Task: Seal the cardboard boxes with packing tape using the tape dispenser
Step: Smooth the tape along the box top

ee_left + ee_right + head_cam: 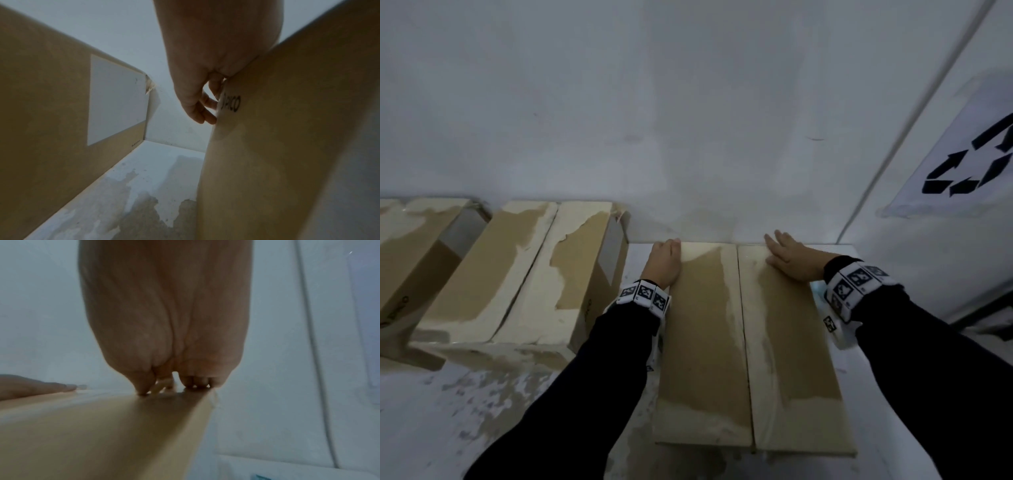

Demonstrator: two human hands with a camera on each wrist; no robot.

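A cardboard box lies in front of me on the table, both top flaps down, with a seam running along the middle. My left hand sits at its far left corner, fingers curled over the edge. In the left wrist view these fingers touch the box's printed side. My right hand lies flat on the right flap's far end. In the right wrist view its straight fingers press on the box top. No tape dispenser is clearly in view.
Two more cardboard boxes stand to the left, the nearer one bearing a white label. A white wall runs close behind. A recycling sign hangs at the right. The white table has worn patches.
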